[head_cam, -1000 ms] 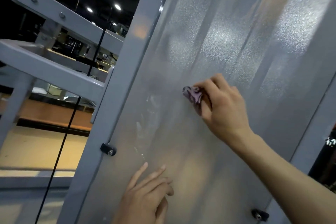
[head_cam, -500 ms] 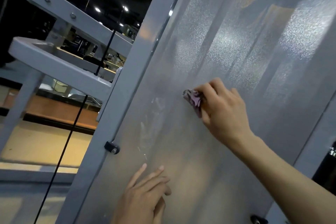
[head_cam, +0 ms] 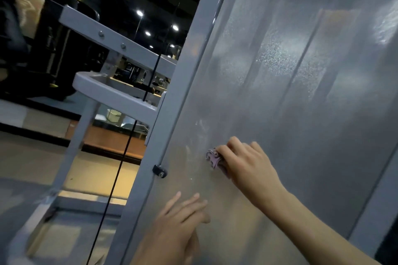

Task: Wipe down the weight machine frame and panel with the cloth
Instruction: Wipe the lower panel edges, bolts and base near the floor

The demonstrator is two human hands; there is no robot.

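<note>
1. My right hand (head_cam: 247, 165) curls round a small, crumpled purple cloth (head_cam: 214, 158) and presses it against the panel (head_cam: 301, 92); only the cloth's bunched, wrinkled end shows past my fingertips.
2. My left hand (head_cam: 176, 228) lies lower on the same panel, fingers straight and spread, holding nothing.
3. The panel is frosted, translucent and finely grained, with soft vertical ribs and pale smears just left of the cloth.
4. Since a second ago the cloth sits nearer the grey painted metal frame post (head_cam: 172, 125), and my left hand has stayed flat below it.
5. A small black clip (head_cam: 159, 171) with a screw pins the panel to the post.
6. Beyond it I see bolted grey crossbars (head_cam: 116, 97), a thin black cable (head_cam: 120, 168), tan flooring and ceiling spotlights in a dim room.
</note>
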